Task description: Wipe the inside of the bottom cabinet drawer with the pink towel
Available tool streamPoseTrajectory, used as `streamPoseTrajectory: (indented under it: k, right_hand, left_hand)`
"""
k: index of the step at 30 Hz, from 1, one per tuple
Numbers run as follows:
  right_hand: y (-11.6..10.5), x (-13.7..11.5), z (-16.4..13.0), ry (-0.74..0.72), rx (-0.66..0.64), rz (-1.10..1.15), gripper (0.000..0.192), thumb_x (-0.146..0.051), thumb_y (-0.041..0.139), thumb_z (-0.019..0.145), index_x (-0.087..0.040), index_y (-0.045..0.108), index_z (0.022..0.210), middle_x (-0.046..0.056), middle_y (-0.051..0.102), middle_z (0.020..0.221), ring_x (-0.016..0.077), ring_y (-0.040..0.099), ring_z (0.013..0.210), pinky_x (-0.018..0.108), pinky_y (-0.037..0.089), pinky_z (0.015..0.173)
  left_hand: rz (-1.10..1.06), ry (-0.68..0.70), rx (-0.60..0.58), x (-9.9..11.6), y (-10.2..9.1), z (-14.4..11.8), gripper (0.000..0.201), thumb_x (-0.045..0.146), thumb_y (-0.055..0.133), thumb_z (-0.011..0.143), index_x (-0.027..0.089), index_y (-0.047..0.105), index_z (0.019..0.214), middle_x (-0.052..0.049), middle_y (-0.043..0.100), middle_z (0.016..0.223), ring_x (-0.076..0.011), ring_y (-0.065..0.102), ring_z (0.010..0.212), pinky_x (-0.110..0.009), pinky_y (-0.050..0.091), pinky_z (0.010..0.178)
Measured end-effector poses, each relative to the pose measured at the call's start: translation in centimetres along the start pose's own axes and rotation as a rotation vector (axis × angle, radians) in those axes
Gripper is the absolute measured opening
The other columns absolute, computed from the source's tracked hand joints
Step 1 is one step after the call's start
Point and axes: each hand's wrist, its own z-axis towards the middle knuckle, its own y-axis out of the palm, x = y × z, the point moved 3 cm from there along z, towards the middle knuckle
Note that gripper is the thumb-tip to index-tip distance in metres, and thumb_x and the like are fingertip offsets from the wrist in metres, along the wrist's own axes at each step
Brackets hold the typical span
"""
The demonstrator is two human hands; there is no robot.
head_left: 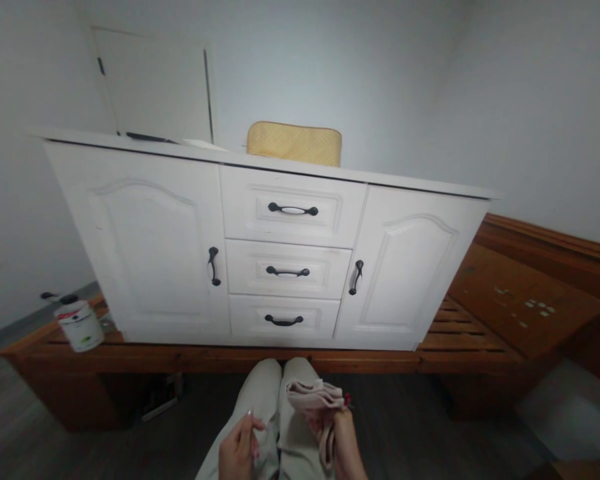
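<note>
My right hand (342, 427) grips a folded dusty-pink cloth (314, 396) low in the head view, above my right knee. One strip of the cloth hangs down beside the wrist. Something small and red shows at the cloth's right edge, too small to make out. My left hand (239, 448) is over my left thigh, apart from the cloth, its fingers curled in. What the left fingers hold, if anything, is hidden. Ahead of both hands stands a white cabinet (290, 230) with three drawers between two doors, all closed, with dark handles.
The cabinet rests on a slatted wooden bench (370, 361), close to my knees. A white can (80, 327) with a dark-handled thing on top stands at its left end. On the cabinet top are a yellow woven box (294, 143) and a flat dark object (151, 138).
</note>
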Motion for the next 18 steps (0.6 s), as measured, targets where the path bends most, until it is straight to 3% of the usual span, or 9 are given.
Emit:
streamPoseTrajectory:
  k: [4, 6, 9, 11, 13, 18]
  right_hand:
    - [0.0, -0.1, -1.4, 0.381, -0.188, 0.263, 0.041, -0.044, 0.069, 0.066, -0.013, 0.077, 0.091, 0.016, 0.080, 0.084, 0.0316, 0.074, 0.075, 0.047, 0.057, 0.073]
    - [0.4, 1.0, -2.2, 0.492, -0.202, 0.364, 0.048, -0.050, 0.072, 0.067, -0.013, 0.077, 0.098, 0.016, 0.081, 0.090, 0.0319, 0.075, 0.079, 0.047, 0.058, 0.074]
    - [1.5, 3.6, -3.1, 0.562, -0.153, 0.424, 0.050, -0.053, 0.081, 0.057, -0.016, 0.079, 0.090, 0.014, 0.081, 0.090, 0.0317, 0.076, 0.080, 0.043, 0.059, 0.071]
    - [2.4, 5.0, -3.5, 0.586, -0.190, 0.457, 0.051, -0.052, 0.084, 0.053, -0.014, 0.079, 0.086, 0.016, 0.081, 0.094, 0.0343, 0.076, 0.087, 0.044, 0.060, 0.073]
    - [3.1, 5.3, -3.7, 0.563, -0.233, 0.534, 0.050, -0.048, 0.085, 0.054, -0.014, 0.079, 0.090, 0.018, 0.080, 0.104, 0.0374, 0.074, 0.101, 0.049, 0.060, 0.080]
    - [3.5, 3.9, -4.2, 0.530, -0.273, 0.630, 0.055, -0.044, 0.090, 0.047, -0.014, 0.079, 0.092, 0.017, 0.079, 0.106, 0.0379, 0.067, 0.118, 0.052, 0.056, 0.097]
  left_hand:
    - [-0.053, -0.104, -0.030, -1.8, 0.0, 0.2, 0.077, 0.090, 0.047, 0.068, 0.017, 0.069, 0.066, 0.004, 0.047, 0.043, -0.0158, 0.047, 0.044, -0.029, 0.040, 0.048]
    - [-0.023, -0.078, -0.063, -2.4, 0.2, 0.5, 0.077, 0.091, 0.045, 0.069, 0.018, 0.070, 0.067, 0.002, 0.053, 0.047, -0.0183, 0.053, 0.048, -0.031, 0.045, 0.052]
    - [0.126, -0.006, -0.082, -3.0, 0.2, 1.3, 0.080, 0.093, 0.039, 0.069, 0.019, 0.071, 0.066, -0.004, 0.067, 0.058, -0.0244, 0.065, 0.063, -0.034, 0.054, 0.066]
    - [0.216, 0.001, -0.112, -3.5, 0.2, 1.6, 0.086, 0.095, 0.038, 0.067, 0.018, 0.075, 0.076, -0.009, 0.079, 0.080, -0.0301, 0.072, 0.087, -0.036, 0.057, 0.084]
    - [0.275, 0.003, -0.160, -3.9, 0.3, 1.6, 0.087, 0.092, 0.038, 0.070, 0.016, 0.076, 0.090, -0.011, 0.081, 0.104, -0.0315, 0.071, 0.107, -0.036, 0.054, 0.098]
    - [0.372, 0.039, -0.250, -4.2, 0.6, 1.3, 0.079, 0.079, 0.029, 0.083, 0.017, 0.076, 0.100, -0.009, 0.081, 0.095, -0.0283, 0.074, 0.096, -0.036, 0.056, 0.094]
